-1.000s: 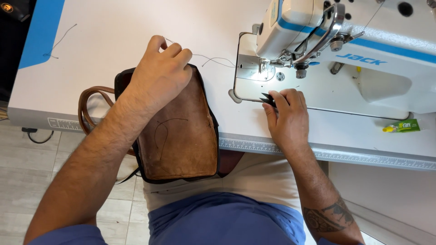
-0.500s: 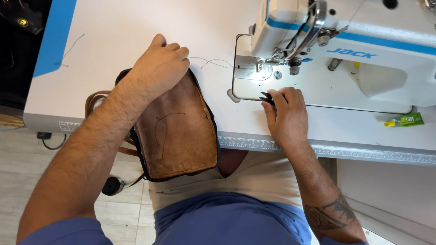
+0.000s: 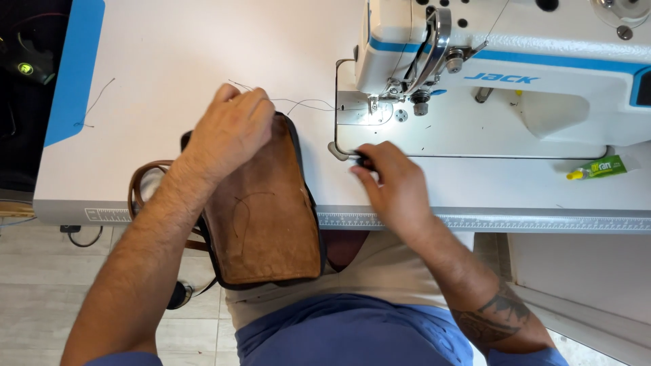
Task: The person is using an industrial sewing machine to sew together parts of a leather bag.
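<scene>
Brown suede bag (image 3: pixel 261 217) lies shut, contents hidden, overhanging the white surface (image 3: pixel 203 54); your left hand (image 3: pixel 230 132) presses its top edge, fingers together. Your right hand (image 3: pixel 393 179) pinches a small dark tool (image 3: pixel 363 161).

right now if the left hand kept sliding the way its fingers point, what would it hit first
The left hand rests on the brown leather bag, fingers aimed up and right. It would probably first meet the loose thread on the white table, then the sewing machine base near the needle.

white table (image 3: pixel 203 47), sewing machine (image 3: pixel 515 74), brown bag (image 3: pixel 264 210)
</scene>
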